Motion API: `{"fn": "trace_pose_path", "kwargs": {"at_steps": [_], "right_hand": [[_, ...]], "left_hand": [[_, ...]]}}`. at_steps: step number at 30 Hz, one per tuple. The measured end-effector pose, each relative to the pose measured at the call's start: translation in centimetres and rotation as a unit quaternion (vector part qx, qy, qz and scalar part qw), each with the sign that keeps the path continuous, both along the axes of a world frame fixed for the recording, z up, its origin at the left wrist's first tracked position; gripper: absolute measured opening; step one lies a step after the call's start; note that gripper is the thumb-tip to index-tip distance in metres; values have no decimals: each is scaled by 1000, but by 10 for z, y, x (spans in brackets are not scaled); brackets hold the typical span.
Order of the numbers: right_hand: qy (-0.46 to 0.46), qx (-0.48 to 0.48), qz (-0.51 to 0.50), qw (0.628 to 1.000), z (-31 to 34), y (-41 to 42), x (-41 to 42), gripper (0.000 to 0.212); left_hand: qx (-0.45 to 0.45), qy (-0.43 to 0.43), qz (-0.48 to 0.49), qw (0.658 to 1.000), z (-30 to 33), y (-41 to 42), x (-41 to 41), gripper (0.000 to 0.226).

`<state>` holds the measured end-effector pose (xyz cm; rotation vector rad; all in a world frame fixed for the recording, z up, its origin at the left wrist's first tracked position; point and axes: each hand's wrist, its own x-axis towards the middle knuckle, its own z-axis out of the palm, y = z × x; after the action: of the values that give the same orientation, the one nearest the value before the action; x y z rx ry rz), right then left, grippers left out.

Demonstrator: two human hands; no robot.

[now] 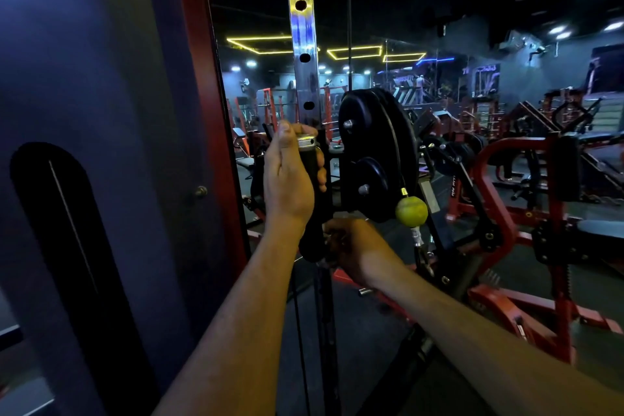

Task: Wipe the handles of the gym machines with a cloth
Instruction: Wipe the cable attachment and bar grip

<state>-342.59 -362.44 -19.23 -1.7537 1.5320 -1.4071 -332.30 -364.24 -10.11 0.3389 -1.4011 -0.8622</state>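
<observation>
Up high, left hand [288, 176] fingers [320, 176] wrap the upright handle [312, 162]; right hand [354, 246] grasp unclear.

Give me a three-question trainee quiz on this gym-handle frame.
1. True or false: the left hand holds the black handle near its metal-capped top.
2. The yellow-green ball hangs: A) left of the handle, B) right of it, by the black pulley.
3. Is a cloth plainly visible under the right hand?

Key: 1 true; 2 B; 3 no, too dark to tell.
</observation>
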Motion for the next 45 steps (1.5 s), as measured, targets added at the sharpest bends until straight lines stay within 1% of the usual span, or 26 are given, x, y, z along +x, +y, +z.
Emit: {"fn": "trace_pose_path", "kwargs": {"at_steps": [1,3,5,7,8,9,10,14,17,18,19,20,21,22,26,27,28,29,31,32,34,36,39,41,43,45], "right_hand": [[55,-16,-23,998,-6,-2,-4,31],[166,-69,-87,980,-5,-2,-9,41],[168,-81,-110,976,-10,-8,-15,40],[174,-134,-143,965,-13,-22,-22,35],[198,-145,-127,961,-12,-31,-19,36],[192,-131,-102,967,-13,-35,-18,41],[193,-133,-112,966,-11,-37,-20,45],[246,-83,-119,958,5,-16,-12,38],[160,-58,-101,980,1,5,-4,38],[127,-72,-99,984,-6,10,-2,36],[127,-85,-106,983,-11,19,2,31],[137,-103,-118,978,-18,24,4,26],[181,-133,-119,967,-21,31,7,24],[157,-144,-112,971,-23,30,7,25],[232,-188,-118,947,-18,18,-1,25],[245,-154,-106,951,-15,8,-3,22],[271,-127,-60,952,-12,0,-6,25],[274,-83,-61,956,-5,-7,-7,31],[269,-45,-78,959,1,-18,-13,27],[304,-41,-89,948,0,-24,-16,24],[321,-60,-118,938,3,-32,-16,17],[323,-57,-126,936,4,-29,-13,19],[270,-58,-128,953,1,-21,-12,27],[201,-52,-123,971,-4,-11,-7,29],[170,-88,-98,977,-16,5,-3,29],[178,-141,-111,967,-27,20,-1,34]], "left_hand": [[-2,-4,4,1000,2,4,2,45],[-1,0,2,1000,2,4,2,45],[-2,-11,-5,1000,1,3,1,45],[-8,-14,-13,1000,2,4,2,45],[-10,-13,-19,1000,1,3,2,45],[-7,-13,-22,1000,2,5,3,45],[-4,-13,-22,1000,2,5,3,46],[9,-13,-17,1000,2,6,2,49],[11,-14,-13,1000,2,8,2,48],[10,-14,-14,1000,2,9,2,47],[10,-14,-15,1000,2,8,2,47],[9,-15,-18,1000,2,9,2,47],[10,-15,-19,1000,2,9,2,47],[10,-14,-19,1000,3,10,2,47],[20,-12,-11,1000,4,11,2,45],[20,-11,-9,1000,4,11,2,45],[19,-14,-7,1000,3,11,2,45],[17,-16,-5,1000,3,12,1,44],[12,-12,-5,1000,4,13,1,45],[15,-11,-5,1000,4,13,1,46],[18,-13,-2,1000,5,14,1,47],[16,-13,-5,1000,5,17,1,45],[30,-18,17,999,6,20,0,41],[30,-14,20,999,7,21,0,41],[14,-16,8,1000,5,18,0,43],[18,-14,6,1000,4,14,1,44]]}}
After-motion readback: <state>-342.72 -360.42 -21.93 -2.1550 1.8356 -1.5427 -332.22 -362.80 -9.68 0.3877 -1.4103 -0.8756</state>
